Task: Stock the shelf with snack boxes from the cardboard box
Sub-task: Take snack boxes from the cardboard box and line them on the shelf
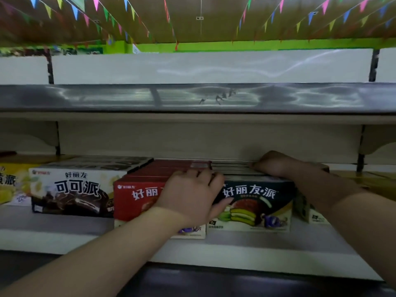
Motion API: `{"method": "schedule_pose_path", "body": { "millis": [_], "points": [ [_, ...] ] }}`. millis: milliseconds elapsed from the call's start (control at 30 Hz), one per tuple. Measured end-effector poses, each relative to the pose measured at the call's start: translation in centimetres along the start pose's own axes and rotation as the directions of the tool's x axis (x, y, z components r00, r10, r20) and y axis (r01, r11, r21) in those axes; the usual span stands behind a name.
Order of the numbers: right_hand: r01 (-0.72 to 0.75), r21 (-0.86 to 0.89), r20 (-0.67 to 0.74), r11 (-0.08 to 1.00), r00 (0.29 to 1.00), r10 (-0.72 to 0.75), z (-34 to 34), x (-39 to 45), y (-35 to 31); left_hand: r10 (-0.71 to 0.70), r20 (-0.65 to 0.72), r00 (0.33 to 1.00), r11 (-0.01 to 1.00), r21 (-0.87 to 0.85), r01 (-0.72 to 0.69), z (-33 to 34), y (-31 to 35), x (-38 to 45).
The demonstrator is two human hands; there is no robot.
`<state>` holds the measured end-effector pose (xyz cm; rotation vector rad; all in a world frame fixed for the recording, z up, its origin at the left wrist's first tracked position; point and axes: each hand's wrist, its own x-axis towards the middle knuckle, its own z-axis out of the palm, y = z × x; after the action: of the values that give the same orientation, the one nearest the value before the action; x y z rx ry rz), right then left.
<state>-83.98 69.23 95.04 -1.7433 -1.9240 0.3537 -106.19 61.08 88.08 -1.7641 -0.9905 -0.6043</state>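
Shelf (53,239): a pale board running from 9 to 3 o'clock across the lower half of the view, with the snack boxes standing in a row on it.
Upper shelf (192,99): a bare grey board at 12 o'clock, above the row.
Bunting (75,9): coloured pennants strung under the ceiling, at 11 to 1 o'clock.
Cocoa box (70,189): white and brown, at 9 o'clock of the red box, touching it.
Red box (132,198): centre of the row, partly behind the left wrist.
Dark green box (255,202): at 3 o'clock of the red box, touching it.
Yellow box (10,183): at the far 9 o'clock edge, cut off.
Left hand (190,194): grasping the dark green box, fingers curled over the top edge where red and green meet, thumb on the green front.
Right hand (276,163): lying on the top rear of the dark green box at 2 o'clock; fingers hidden, so I cannot tell its grip.
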Motion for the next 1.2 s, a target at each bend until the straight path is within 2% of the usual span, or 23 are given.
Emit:
{"method": "schedule_pose_path", "body": {
  "millis": [67,133,167,233,267,367,533,633,767,900,1000,1067,1200],
  "points": [
    [0.008,0.022,0.004,1.0,1.0,-0.008,0.1,0.2,-0.3,0.005,0.003,1.0,1.0,-0.014,-0.005,0.1,-0.2,-0.3],
    [-0.021,0.154,-0.026,0.988,0.999,0.025,0.1,0.3,0.1,-0.004,0.0,1.0,1.0,-0.014,0.004,0.0,-0.1,-0.3],
    [-0.046,0.299,-0.027,0.953,0.998,0.056,0.2,0.4,0.3,-0.009,-0.004,1.0,1.0,-0.016,0.009,0.1,-0.1,-0.2],
    [-0.103,0.599,0.015,0.794,0.993,0.117,0.2,0.3,0.4,-0.019,-0.011,1.0,1.0,-0.02,0.018,0.0,0.0,-0.2],
    [-0.118,0.661,0.04,0.742,0.992,0.121,0.3,0.1,0.5,-0.022,-0.011,1.0,0.999,-0.024,0.022,0.0,0.0,-0.2],
    [-0.107,0.693,0.013,0.713,0.991,0.136,0.8,-0.6,0.8,-0.026,0.001,1.0,0.999,-0.02,0.026,0.2,0.1,-0.3],
    [-0.086,0.794,0.016,0.602,0.993,0.12,0.8,-1.4,0.4,-0.035,0.01,0.999,0.997,-0.068,0.036,0.0,0.0,-0.2],
    [-0.156,0.831,0.073,0.534,0.982,0.175,0.9,-3.3,0.6,-0.03,0.029,0.999,0.997,-0.077,0.032,0.1,0.0,-0.3],
    [-0.272,0.892,0.191,0.362,0.951,0.245,1.4,-4.5,2.2,-0.033,0.045,0.998,0.997,-0.075,0.036,0.0,0.0,-0.2],
    [-0.276,0.906,0.212,0.32,0.952,0.22,1.7,-4.4,1.3,-0.031,0.087,0.996,0.998,-0.058,0.037,-0.2,-0.1,-0.3],
    [-0.247,0.911,0.149,0.33,0.944,0.294,1.8,-4.1,0.5,-0.036,0.14,0.99,0.995,-0.085,0.049,-0.5,-0.1,-0.1],
    [-0.277,0.907,0.183,0.318,0.938,0.295,2.0,-4.3,0.5,-0.037,0.186,0.982,0.993,-0.101,0.057,-1.0,-0.1,-0.1],
    [-0.305,0.938,0.258,0.164,0.931,0.258,1.6,-5.1,2.5,-0.104,0.331,0.938,0.974,-0.159,0.164,-3.6,-0.5,0.7]
  ]
}}
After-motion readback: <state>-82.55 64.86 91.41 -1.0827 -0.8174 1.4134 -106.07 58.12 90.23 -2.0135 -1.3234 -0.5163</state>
